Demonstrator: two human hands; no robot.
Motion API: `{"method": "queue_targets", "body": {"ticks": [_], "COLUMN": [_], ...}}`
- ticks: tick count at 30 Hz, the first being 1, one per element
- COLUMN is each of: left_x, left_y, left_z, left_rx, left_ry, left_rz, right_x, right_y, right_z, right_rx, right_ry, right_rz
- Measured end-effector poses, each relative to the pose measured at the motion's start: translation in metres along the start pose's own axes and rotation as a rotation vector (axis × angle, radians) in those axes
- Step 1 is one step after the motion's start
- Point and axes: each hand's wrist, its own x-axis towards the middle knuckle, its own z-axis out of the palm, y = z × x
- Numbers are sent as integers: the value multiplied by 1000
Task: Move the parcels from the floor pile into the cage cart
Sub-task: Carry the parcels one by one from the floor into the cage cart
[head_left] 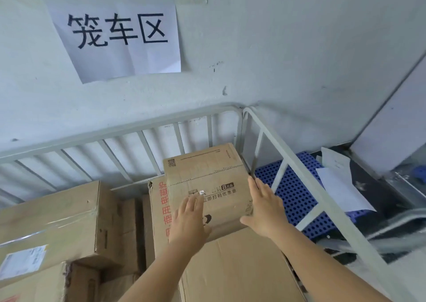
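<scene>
A brown cardboard parcel [205,177] with printed text and a QR code sits in the far right corner of the grey metal cage cart [138,126], on top of other boxes. My left hand [187,223] lies flat on its top near the front, fingers straight. My right hand [265,207] presses flat against its right side, fingers straight and thumb under the front corner. Below it stands a box with red lettering [159,212]. A large plain box [237,269] lies in front. A taped box with a shipping label [57,221] fills the cart's left.
The cart's right rail [306,182] runs diagonally toward me. Beyond it lie a blue perforated plastic pallet [295,193] and white papers [341,186]. A paper sign [117,39] hangs on the wall behind the cart. A gap shows between the left and right box stacks.
</scene>
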Motion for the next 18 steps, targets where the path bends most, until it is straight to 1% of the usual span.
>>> {"method": "queue_targets", "body": {"ticks": [5, 9, 13, 18], "left_x": [-54, -101, -153, -217], "left_y": [35, 66, 93, 135], "left_z": [-1, -7, -11, -6], "left_rx": [43, 46, 85, 143], "left_ry": [-78, -70, -45, -134], "left_rz": [191, 376, 575, 782], "right_x": [-92, -175, -259, -365], "right_y": [14, 23, 28, 37], "right_z": [-8, -6, 1, 15], "right_rx": [-56, -44, 22, 81], "right_ry": [45, 63, 178, 286], "right_rz": [111, 253, 406, 600]}}
